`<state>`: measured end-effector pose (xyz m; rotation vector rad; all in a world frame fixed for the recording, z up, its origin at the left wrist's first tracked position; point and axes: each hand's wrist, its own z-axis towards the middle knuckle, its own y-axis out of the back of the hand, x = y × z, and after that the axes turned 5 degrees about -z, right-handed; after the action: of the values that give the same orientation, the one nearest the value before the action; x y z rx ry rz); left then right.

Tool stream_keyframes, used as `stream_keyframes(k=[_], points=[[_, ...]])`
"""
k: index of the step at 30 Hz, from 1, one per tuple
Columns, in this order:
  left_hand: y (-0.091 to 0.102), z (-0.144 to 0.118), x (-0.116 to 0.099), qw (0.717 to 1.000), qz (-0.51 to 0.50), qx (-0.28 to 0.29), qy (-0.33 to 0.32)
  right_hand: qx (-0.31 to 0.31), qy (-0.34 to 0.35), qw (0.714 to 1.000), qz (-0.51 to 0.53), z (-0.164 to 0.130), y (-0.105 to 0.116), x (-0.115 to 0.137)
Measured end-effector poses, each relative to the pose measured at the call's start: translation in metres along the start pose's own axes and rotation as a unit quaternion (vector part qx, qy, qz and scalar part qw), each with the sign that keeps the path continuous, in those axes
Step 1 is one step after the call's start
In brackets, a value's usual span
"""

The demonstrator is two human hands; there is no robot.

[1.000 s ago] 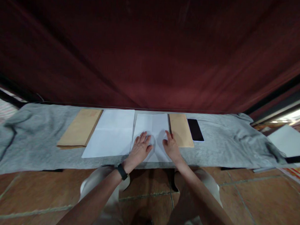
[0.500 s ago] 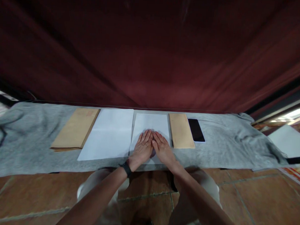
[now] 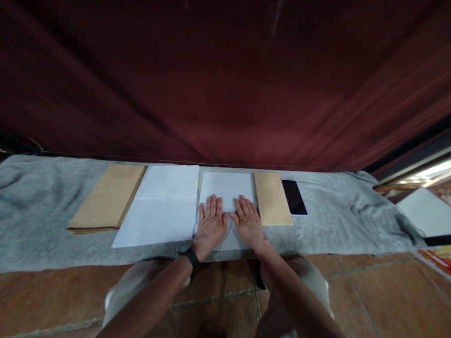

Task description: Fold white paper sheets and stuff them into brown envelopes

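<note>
A white sheet of paper (image 3: 227, 185) lies on the grey cloth (image 3: 40, 215) straight in front of me. My left hand (image 3: 209, 225) lies flat on its left half, fingers spread, a black band on the wrist. My right hand (image 3: 248, 222) rests flat on its right half, beside the left. Neither hand holds anything. A brown envelope (image 3: 272, 198) sits just right of the sheet, close to my right hand. A stack of white paper (image 3: 162, 206) lies just left of my left hand.
A pile of brown envelopes (image 3: 106, 198) lies at the left of the white stack. A black phone (image 3: 294, 197) lies right of the single envelope. A dark red curtain (image 3: 229, 74) hangs behind the table. A white board (image 3: 427, 212) is at the far right. Tiled floor lies below.
My hands, together at the sheet's middle half a second ago, have slid apart and now lie flat side by side on the paper. The camera has shifted a little.
</note>
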<state>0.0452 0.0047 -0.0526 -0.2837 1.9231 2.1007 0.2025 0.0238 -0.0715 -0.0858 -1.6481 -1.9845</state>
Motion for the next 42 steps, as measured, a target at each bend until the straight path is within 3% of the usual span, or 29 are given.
stream_keyframes(k=[7, 16, 25, 33, 39, 42], points=[[0.006, 0.000, 0.010, 0.998, -0.021, 0.001, 0.056, -0.006, -0.007, 1.000, -0.013, 0.000, 0.000, -0.004], [0.004, -0.005, 0.020, 0.999, 0.012, -0.049, 0.010, -0.023, 0.024, 0.992, -0.124, -0.001, 0.002, -0.004], [0.003, 0.008, 0.008, 0.998, 0.047, -0.018, -0.047, -0.014, 0.083, 0.988, -0.130, -0.005, -0.002, 0.007], [0.004, 0.013, 0.016, 0.998, 0.060, -0.009, 0.019, -0.036, 0.044, 0.989, -0.134, -0.001, -0.005, 0.003], [-0.001, 0.037, -0.007, 0.994, 0.014, 0.016, -0.106, -0.035, 0.050, 0.988, -0.141, -0.001, -0.008, 0.001], [-0.006, 0.060, -0.017, 0.992, 0.007, 0.034, -0.123, -0.025, 0.046, 0.988, -0.143, 0.000, -0.009, 0.001]])
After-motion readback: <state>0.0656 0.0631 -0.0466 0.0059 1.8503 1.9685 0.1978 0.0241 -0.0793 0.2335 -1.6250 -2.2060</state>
